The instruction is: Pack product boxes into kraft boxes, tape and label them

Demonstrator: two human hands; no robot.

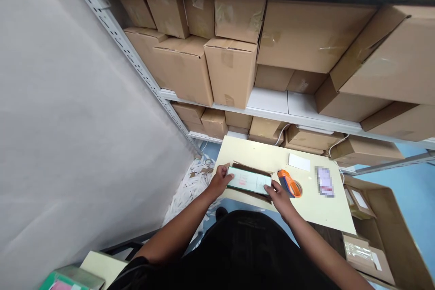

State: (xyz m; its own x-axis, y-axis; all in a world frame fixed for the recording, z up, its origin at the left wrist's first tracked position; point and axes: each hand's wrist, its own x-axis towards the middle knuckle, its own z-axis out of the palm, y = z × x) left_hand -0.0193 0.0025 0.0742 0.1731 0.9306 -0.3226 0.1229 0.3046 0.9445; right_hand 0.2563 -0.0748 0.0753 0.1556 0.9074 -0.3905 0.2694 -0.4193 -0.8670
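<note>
A pale green and white flat box [249,180] is held over an open brown cardboard carton [252,170] on a small cream table [319,210]. My left hand [219,180] grips the box's left end, fingers wrapped round it. My right hand [277,194] is closed on the box's right end. An orange tape dispenser [289,184] lies just right of my right hand.
A white card [299,162] and a blurred slip [325,181] lie on the table. Metal shelves behind hold several brown cartons [231,70]. An open cardboard box [377,231] stands at right. Shredded paper strips [190,188] litter the floor at left, beside a grey wall.
</note>
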